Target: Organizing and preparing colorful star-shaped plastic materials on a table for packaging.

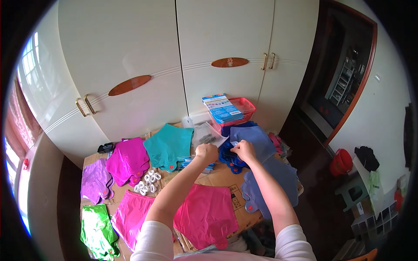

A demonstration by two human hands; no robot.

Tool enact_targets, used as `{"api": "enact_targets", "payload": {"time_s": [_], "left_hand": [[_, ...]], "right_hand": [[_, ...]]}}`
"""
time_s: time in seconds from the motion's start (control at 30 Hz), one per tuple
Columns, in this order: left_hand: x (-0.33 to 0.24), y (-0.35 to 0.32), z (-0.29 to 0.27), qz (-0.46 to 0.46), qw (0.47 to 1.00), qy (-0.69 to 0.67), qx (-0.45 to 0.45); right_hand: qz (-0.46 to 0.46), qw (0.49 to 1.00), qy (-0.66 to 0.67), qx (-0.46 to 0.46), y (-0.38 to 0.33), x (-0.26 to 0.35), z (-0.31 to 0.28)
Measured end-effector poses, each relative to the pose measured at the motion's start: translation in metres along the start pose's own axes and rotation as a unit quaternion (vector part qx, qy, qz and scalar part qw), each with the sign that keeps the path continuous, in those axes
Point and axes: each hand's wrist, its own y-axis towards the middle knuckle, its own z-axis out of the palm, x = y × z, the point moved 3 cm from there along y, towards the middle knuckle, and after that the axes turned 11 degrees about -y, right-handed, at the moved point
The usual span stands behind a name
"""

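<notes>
1. A dark blue fabric piece [227, 155] lies on the cardboard-covered table [217, 177], just below a lighter blue piece [254, 138], near the table's far right side.
2. The right hand [244, 150] rests on that dark blue piece, its fingers pinched together on a small white bit at the cloth's edge; what the bit is cannot be told.
3. The left hand [207, 152] is curled into a loose fist just beside it, touching the same pile; whether it grips anything cannot be told.
4. A clear plastic bag [208, 135] lies just behind the hands.
5. Toward the person, a grey-blue piece [278, 178] lies at the right and a hot pink piece [208, 213] between the forearms.
6. To the left lie a teal piece [169, 145], a magenta pile [128, 158], a lilac piece [96, 180], another pink piece [130, 213] and a shiny green piece [96, 230].
7. A cluster of white rings [147, 182] sits between the magenta and pink pieces.
8. A red basket [244, 106] with a blue printed packet [222, 108] stands at the far edge, against white wardrobe doors [217, 43].
</notes>
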Motion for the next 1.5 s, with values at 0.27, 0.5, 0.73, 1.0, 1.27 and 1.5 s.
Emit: {"api": "enact_targets", "payload": {"time_s": [0.27,0.5,0.73,1.0,1.27,1.5], "left_hand": [[0.016,0.004,0.013,0.068,0.997,0.022,0.003],[-0.003,-0.021,0.002,0.187,0.974,0.117,-0.049],[-0.003,-0.009,0.005,0.181,0.976,0.121,0.003],[-0.008,-0.008,0.006,0.152,0.979,0.133,0.038],[-0.003,-0.001,0.012,0.154,0.974,0.154,0.053],[-0.006,0.002,0.016,0.166,0.974,0.144,0.051]], "right_hand": [[0.105,0.986,0.117,0.060,0.012,-0.023,0.013],[0.121,0.976,0.146,0.105,0.011,-0.013,0.005],[0.119,0.973,0.129,0.148,0.014,-0.016,0.016],[0.132,0.938,0.282,0.153,0.020,-0.041,0.030],[0.247,0.843,0.476,0.025,0.028,-0.076,0.016],[0.328,0.714,0.598,-0.159,0.044,-0.173,-0.063]]}}
